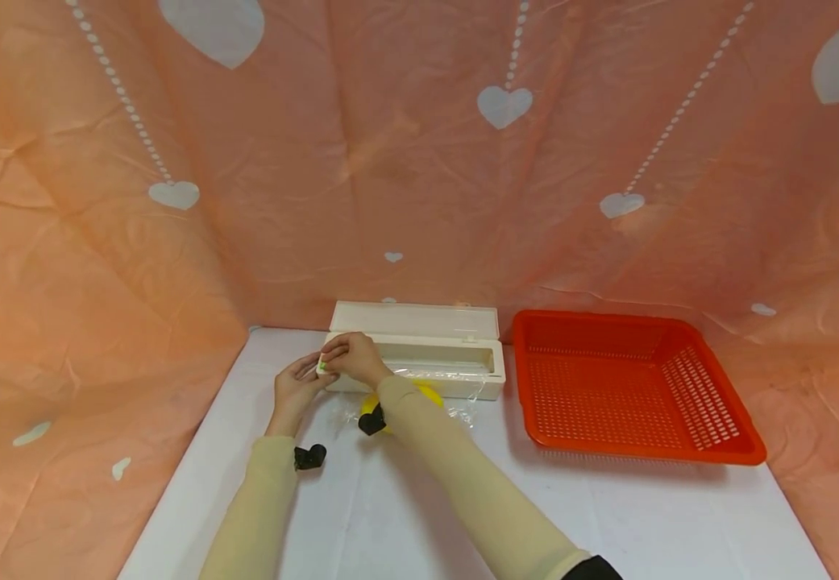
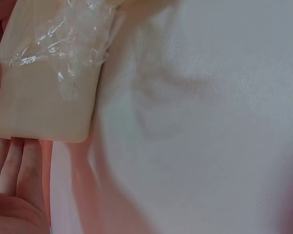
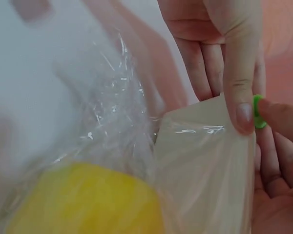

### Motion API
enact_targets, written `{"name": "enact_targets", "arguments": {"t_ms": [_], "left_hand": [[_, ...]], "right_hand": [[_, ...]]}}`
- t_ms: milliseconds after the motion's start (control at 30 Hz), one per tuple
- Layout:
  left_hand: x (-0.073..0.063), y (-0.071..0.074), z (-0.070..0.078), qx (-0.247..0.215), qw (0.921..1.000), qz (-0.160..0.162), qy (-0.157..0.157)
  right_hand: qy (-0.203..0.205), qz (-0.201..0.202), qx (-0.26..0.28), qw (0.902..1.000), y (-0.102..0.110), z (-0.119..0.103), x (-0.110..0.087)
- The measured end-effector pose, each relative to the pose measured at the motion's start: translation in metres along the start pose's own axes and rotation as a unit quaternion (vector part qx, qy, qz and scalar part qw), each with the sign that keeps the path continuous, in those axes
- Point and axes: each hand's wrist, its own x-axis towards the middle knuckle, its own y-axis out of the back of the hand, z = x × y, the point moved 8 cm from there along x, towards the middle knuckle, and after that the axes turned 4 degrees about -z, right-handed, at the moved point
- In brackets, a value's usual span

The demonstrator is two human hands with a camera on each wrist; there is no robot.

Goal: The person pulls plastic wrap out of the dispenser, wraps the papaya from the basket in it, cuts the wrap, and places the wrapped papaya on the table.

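Observation:
A cream cling film box [image 1: 419, 387] stands at the back of the table with its lid raised. My left hand [image 1: 296, 395] grips the box's left end, thumb [image 3: 243, 114] on the top edge over the film, fingers behind. At that same corner my right hand [image 1: 357, 358] pinches the small green cutter slider [image 3: 259, 111]. Clear cling film [image 3: 119, 107] hangs from the box's front and lies crinkled over a rounded yellow object [image 3: 88, 202]. In the head view the right forearm partly hides this yellow object.
A red perforated plastic basket [image 1: 535, 435] sits to the right of the box. White cloth covers the table [image 1: 361, 515]. A peach curtain with white hearts [image 1: 419, 185] hangs close behind and along the sides.

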Motion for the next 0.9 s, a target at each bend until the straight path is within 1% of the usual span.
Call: {"name": "enact_targets", "arguments": {"t_ms": [233,333,400,500,700,833,900], "left_hand": [[-0.001,0.003,0.001,0.009,0.9999,0.006,-0.011],[0.0,0.0,0.002,-0.004,0.9999,0.003,-0.01],[0.0,-0.001,0.003,-0.01,0.9998,-0.003,-0.015],[0.001,-0.001,0.005,-0.016,0.9996,0.001,-0.022],[0.001,-0.001,0.006,-0.002,0.9995,0.006,-0.03],[0.001,0.0,0.005,0.006,0.9994,0.018,-0.03],[0.001,0.0,0.005,0.01,0.9994,0.017,-0.027]], "right_hand": [[0.013,-0.007,-0.021,0.9997,0.005,-0.006,-0.004],[0.014,-0.011,-0.028,0.9994,0.008,-0.005,-0.006],[0.011,-0.012,-0.027,0.9995,0.011,-0.005,-0.007],[0.006,-0.014,-0.026,0.9995,0.013,-0.005,-0.009],[0.004,-0.018,-0.017,0.9997,0.016,-0.005,-0.012],[0.013,-0.024,-0.017,0.9995,0.017,-0.005,-0.013],[0.012,-0.024,-0.022,0.9994,0.018,-0.004,-0.014]]}}
